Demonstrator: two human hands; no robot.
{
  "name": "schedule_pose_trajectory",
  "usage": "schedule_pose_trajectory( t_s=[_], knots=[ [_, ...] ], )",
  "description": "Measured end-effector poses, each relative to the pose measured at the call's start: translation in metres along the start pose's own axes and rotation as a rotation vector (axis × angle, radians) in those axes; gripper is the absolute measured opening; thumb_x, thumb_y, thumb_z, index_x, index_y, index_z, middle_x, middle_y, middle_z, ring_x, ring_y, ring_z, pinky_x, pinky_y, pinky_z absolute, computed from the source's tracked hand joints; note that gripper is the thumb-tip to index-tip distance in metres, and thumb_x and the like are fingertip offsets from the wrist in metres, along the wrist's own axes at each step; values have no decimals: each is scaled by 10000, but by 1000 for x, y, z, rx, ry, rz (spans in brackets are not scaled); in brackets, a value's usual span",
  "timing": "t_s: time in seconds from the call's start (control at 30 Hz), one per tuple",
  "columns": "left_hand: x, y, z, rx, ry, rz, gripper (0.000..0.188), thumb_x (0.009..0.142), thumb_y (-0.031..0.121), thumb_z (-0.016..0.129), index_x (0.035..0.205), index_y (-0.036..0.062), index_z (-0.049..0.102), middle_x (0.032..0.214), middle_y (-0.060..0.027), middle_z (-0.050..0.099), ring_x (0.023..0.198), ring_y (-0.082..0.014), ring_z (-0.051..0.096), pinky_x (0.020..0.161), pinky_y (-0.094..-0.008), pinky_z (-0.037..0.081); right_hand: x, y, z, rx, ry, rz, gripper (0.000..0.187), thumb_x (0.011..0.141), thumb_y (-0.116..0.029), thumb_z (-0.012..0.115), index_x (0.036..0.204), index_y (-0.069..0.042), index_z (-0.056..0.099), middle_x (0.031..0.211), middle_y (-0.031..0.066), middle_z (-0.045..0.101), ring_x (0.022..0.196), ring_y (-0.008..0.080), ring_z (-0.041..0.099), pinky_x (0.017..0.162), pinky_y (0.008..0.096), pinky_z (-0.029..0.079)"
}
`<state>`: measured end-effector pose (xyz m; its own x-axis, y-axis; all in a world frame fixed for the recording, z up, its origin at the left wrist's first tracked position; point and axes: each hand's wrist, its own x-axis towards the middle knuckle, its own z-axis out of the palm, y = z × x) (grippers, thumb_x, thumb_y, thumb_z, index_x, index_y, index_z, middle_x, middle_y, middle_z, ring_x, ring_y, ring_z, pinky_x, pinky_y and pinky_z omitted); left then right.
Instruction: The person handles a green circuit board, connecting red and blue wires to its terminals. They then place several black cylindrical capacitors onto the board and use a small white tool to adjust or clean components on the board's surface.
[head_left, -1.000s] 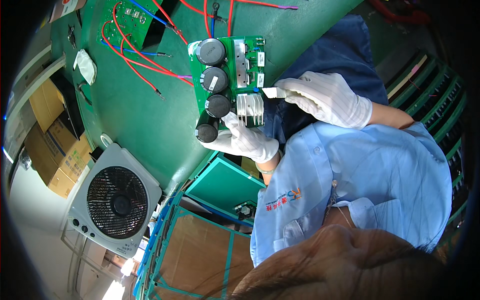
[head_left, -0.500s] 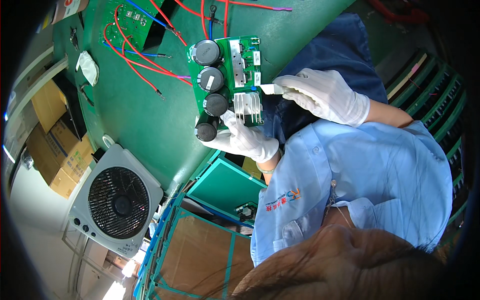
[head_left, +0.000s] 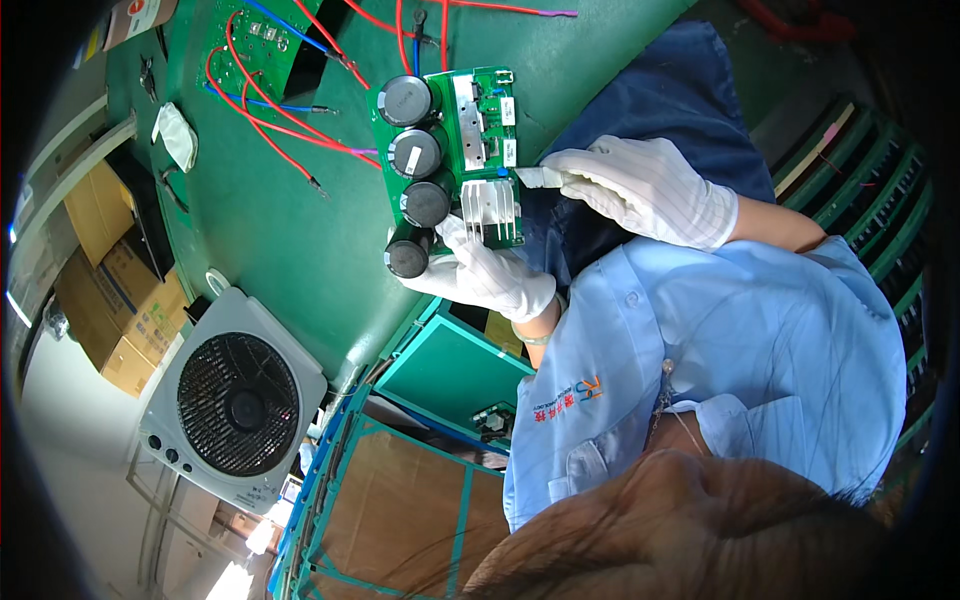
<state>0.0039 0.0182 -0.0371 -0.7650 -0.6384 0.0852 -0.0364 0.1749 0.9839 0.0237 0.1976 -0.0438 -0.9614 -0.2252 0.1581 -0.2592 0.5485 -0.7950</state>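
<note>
My gloved left hand [head_left: 485, 275] is closed on the lower end of a green circuit board [head_left: 448, 165], its fingers beside the lowest capacitor [head_left: 408, 257]. Several big black cylindrical capacitors run down the board's left side. On its right side are a flat metal heat sink [head_left: 468, 122], white block parts and a finned heat sink [head_left: 490, 208]. Also gloved, my right hand [head_left: 640, 190] pinches a small flat pale-grey piece [head_left: 537, 178], whose exact kind I cannot make out. Its tip reaches the board's right edge, near a small blue part; whether it touches is unclear.
Red and blue wires [head_left: 290, 130] lie across the green table [head_left: 290, 220], beside another circuit board [head_left: 255, 50]. A white cloth-like item [head_left: 176, 137] sits at the left. Beyond the table edge are a grey fan [head_left: 238, 400] and cardboard boxes [head_left: 125, 300]; a green slotted rack [head_left: 870, 200] stands right.
The board and my left hand have shifted slightly left and up. The pale piece in my right hand has tilted a little; the right hand has barely moved.
</note>
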Motion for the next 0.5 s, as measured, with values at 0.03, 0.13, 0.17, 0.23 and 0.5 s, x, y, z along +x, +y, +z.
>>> schedule_pose_trajectory(
  t_s=[0.03, 0.13, 0.17, 0.23, 0.5],
  knots=[
    [0, 1, 1, 6, -1, 2, 533, 882, 126, 703, 1317, 3, 420, 1213, -132, 477, 1102, -218, 489, 953, -386, 430, -1, -1, 1, -9, 3, 5, 214, 940, -263, 625, 1119, -148, 635, 763, 31, 590, 646, 210, 609, 512, 342, 486],
    [-2, 5, 1, 24, 2, 7, 528, 883, 121, 697, 1314, 3, 416, 1229, -130, 465, 1113, -217, 485, 969, -382, 420, -4, -2, 6, -41, 39, 1, 229, 934, -262, 633, 1132, -146, 633, 758, 31, 582, 629, 209, 601, 507, 341, 482],
    [-2, 5, -1, 30, 15, 10, 527, 883, 119, 695, 1313, 3, 414, 1234, -130, 461, 1116, -217, 483, 975, -380, 417, -4, -2, 9, -51, 51, -12, 237, 933, -262, 635, 1138, -145, 633, 757, 31, 580, 623, 209, 598, 505, 341, 480],
    [-4, 7, -3, 38, 21, 14, 523, 883, 115, 691, 1312, 4, 412, 1244, -128, 453, 1124, -217, 480, 986, -377, 410, -4, -5, 8, -90, 39, -22, 259, 913, -203, 662, 1152, -107, 633, 755, 37, 574, 617, 206, 591, 508, 336, 466],
    [4, 9, 1, -139, -63, -45, 502, 911, 2, 614, 1356, 0, 384, 1295, -152, 456, 1163, -217, 513, 1002, -367, 462, -5, -1, -8, 157, 188, 27, 296, 930, -166, 667, 1208, -67, 645, 958, 114, 681, 773, 257, 676, 663, 321, 549]
  ],
)
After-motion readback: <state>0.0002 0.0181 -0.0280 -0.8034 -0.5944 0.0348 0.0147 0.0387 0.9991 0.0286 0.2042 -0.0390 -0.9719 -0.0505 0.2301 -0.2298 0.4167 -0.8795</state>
